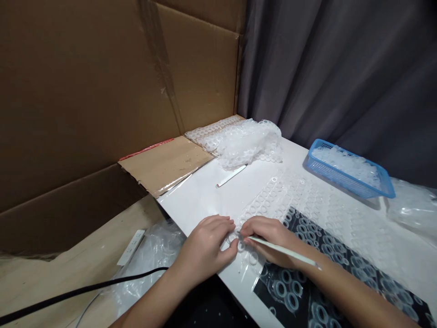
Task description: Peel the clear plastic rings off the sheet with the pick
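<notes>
A thin white pen-like tool (283, 249) is pinched in my right hand (268, 234), its tip low over a clear sheet (262, 202) covered in small translucent rings. My left hand (213, 239) rests on the sheet's left edge, thumb and fingers apart around a few rings, just left of the tool tip. Beneath the sheet's right part and my right forearm lies a black mat (266, 289) with larger clear rings on it. Another white pen-like tool (232, 176) lies farther back on the white table (201, 200).
Crumpled ring sheets (247, 141) lie at the back beside a cardboard flap (170, 164). A blue basket (355, 182) of translucent pieces stands at the right, near a plastic bag (414, 205). A power strip (131, 247) and black cable (85, 290) are lower left.
</notes>
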`<action>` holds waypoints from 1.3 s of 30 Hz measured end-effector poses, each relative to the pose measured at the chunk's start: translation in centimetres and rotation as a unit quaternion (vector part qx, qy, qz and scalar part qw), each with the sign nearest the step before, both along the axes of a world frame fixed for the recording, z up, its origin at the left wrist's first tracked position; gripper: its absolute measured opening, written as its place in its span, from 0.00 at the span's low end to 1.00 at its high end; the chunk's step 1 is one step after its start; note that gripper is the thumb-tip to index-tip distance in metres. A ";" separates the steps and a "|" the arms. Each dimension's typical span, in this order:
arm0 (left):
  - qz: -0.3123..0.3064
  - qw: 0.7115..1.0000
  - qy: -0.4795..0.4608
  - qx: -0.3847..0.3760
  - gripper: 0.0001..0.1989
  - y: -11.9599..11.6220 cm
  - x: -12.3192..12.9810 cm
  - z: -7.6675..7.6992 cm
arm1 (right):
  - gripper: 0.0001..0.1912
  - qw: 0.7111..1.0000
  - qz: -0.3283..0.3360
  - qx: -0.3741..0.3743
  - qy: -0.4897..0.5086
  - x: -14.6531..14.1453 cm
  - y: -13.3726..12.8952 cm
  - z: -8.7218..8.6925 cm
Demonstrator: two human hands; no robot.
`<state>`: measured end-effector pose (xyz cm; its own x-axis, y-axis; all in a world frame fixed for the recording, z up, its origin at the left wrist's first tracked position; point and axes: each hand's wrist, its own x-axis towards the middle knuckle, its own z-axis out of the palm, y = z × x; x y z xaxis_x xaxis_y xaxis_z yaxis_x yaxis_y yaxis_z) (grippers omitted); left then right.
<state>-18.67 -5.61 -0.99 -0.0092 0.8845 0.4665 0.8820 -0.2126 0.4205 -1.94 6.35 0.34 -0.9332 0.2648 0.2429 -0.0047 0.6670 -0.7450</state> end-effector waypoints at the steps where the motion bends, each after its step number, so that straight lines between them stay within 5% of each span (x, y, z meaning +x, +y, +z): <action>1: 0.004 1.000 0.006 0.012 0.09 -0.1 0.1 -0.1 | 0.06 1.000 0.002 0.015 0.008 0.0 -0.1 -0.1; 7: 0.011 0.999 0.014 0.044 0.05 -0.3 0.8 -0.5 | 0.11 0.994 -0.004 0.111 0.014 0.6 -0.6 -1.2; 11: 0.007 1.000 0.009 0.029 0.05 -0.3 0.6 -0.4 | 0.11 0.981 -0.174 0.076 0.037 0.9 0.6 -0.9; 13: -0.005 1.000 0.002 0.013 0.05 -0.5 0.2 -0.3 | 0.09 0.975 -0.209 0.062 0.042 0.9 1.3 -0.5; 20: -0.027 1.000 0.005 0.002 0.12 -1.3 -0.7 -0.5 | 0.03 0.995 -0.012 -0.095 -0.009 0.4 0.2 0.7; 39: -0.037 0.999 -0.008 -0.003 0.10 -1.2 -0.6 -0.8 | 0.03 0.999 0.045 -0.013 0.001 -0.1 -0.7 0.2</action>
<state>-19.32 -6.77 -1.78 0.0480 0.8855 0.4621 0.8569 -0.2742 0.4365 -2.05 5.69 0.57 -0.9529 0.1856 0.2397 -0.0662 0.6441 -0.7621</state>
